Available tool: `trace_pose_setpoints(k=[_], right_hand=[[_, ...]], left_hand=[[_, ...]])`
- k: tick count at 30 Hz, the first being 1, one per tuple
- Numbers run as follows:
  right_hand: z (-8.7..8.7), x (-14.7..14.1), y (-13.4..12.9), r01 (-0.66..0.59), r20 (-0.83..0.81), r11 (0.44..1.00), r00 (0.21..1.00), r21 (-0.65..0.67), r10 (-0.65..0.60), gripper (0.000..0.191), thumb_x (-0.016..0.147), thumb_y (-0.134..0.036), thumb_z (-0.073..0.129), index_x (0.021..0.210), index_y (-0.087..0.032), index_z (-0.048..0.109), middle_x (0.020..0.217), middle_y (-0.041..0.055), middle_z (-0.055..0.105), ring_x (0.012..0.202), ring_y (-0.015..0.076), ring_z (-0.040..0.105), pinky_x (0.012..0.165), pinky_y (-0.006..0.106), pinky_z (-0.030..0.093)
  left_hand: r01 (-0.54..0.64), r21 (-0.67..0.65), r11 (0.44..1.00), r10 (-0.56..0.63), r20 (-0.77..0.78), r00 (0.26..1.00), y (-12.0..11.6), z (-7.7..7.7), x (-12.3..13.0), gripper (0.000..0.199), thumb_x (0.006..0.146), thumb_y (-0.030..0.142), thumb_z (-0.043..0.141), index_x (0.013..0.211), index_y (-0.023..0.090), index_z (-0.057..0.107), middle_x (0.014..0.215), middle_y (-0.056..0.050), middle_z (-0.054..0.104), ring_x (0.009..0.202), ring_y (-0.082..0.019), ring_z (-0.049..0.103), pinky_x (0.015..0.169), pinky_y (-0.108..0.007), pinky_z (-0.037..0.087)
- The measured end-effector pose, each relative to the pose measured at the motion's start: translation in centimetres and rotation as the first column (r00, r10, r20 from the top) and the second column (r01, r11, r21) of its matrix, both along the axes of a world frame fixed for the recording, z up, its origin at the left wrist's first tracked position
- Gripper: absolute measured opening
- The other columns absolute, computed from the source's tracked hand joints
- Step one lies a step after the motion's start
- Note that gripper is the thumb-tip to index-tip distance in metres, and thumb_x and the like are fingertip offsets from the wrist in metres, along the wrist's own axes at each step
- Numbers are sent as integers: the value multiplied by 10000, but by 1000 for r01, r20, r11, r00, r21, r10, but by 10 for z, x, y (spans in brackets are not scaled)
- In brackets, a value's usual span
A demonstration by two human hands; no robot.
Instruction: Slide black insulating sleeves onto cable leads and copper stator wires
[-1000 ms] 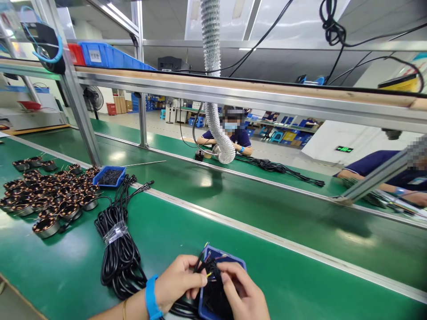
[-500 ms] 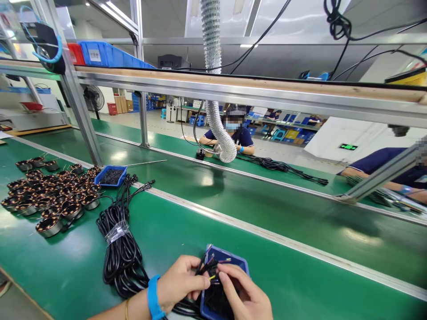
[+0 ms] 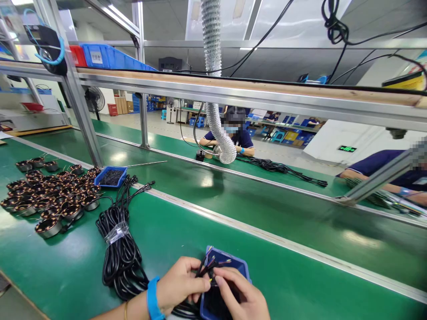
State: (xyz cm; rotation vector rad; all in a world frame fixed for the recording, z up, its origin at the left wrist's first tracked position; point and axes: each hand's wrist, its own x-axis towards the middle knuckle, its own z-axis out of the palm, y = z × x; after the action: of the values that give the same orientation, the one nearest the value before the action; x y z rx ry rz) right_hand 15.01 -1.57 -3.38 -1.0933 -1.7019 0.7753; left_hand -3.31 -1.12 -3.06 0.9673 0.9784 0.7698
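My left hand [image 3: 182, 282], with a blue band at its wrist, is closed around the ends of several black cables [image 3: 202, 268]. Thin coloured wires fan out from those ends. Close against it, my right hand [image 3: 243, 294] pinches at a yellow-tipped wire end; whatever small piece lies between its fingertips is too small to make out. Under both hands stands a blue bin [image 3: 246, 269] of small black pieces, partly covered by the fingers. The bundled black cable [image 3: 122, 255], bound with clear wrap, lies to the left and runs under my left forearm.
Many copper-wound motor stators [image 3: 49, 226] crowd the left of the green bench. Behind the cable bundle sits a small blue tray [image 3: 112, 176] of black pieces. A metal frame [image 3: 87, 120] and a flexible silver duct [image 3: 213, 49] rise ahead. Co-workers sit across the bench.
My right hand has shifted slightly left, nearer to my left hand. Less of the yellow wire shows between the fingers. My left hand keeps its grip on the cables.
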Motion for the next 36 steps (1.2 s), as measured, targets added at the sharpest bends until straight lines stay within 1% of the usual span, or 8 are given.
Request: trace_pose_setpoints(k=[6,15,19,24,27,29,31,36], right_hand=[[6,5,2,-143,49,985,988,-96,148,184,913,-316,617,922,-242,785,909,64,780,821,199,734,767,230,568],[-10,-22,-1,2,-37,965,999,-263,-12,129,743,-156,634,786,-155,755,743,44,731,654,152,646,621,223,485],[8,-18,-5,-20,-82,959,997,-283,-3,130,744,-153,647,775,-160,774,772,42,755,623,134,639,584,214,456],[51,16,-17,-395,53,878,904,-270,423,78,828,-242,732,809,-224,806,865,18,786,844,174,713,815,264,506],[50,19,-12,-129,400,971,894,-199,201,109,891,-241,690,916,-252,796,949,6,791,927,184,699,882,295,484],[37,12,-2,117,684,991,729,-72,-36,126,859,-235,727,970,-251,786,987,32,784,1009,246,660,910,366,456],[21,3,8,159,817,986,573,-47,-54,110,828,-243,752,929,-230,794,965,75,780,1033,303,636,893,417,445],[0,-10,16,147,859,987,512,-65,-19,142,906,-232,656,890,-230,796,911,86,770,971,264,653,856,372,453]], left_hand=[[-54,40,998,51,64,997,2,-3,-1,449,593,476,824,783,161,568,624,48,543,491,-69,450,470,-209,311],[23,203,979,-54,148,988,3,-9,-9,425,687,452,846,830,169,563,756,30,534,659,-116,524,582,-228,411],[65,222,973,-97,137,986,3,-11,-7,425,692,465,850,845,171,584,750,22,559,683,-133,545,614,-237,434],[-14,258,966,-19,121,992,7,6,-14,383,751,495,795,869,156,660,855,-45,646,833,-184,595,776,-272,473],[65,214,975,-98,150,984,10,17,-18,417,806,556,706,893,150,660,808,-53,654,677,-162,581,631,-267,453],[159,249,955,-185,84,979,8,22,-18,413,815,549,694,915,150,656,826,-56,660,665,-164,600,640,-276,452],[281,286,916,-282,-38,959,4,24,-16,354,803,489,723,890,157,639,823,-41,653,680,-172,624,691,-292,453],[411,255,875,-374,-182,909,-10,5,-14,374,687,379,826,681,189,504,639,48,480,604,-106,428,592,-236,326]])
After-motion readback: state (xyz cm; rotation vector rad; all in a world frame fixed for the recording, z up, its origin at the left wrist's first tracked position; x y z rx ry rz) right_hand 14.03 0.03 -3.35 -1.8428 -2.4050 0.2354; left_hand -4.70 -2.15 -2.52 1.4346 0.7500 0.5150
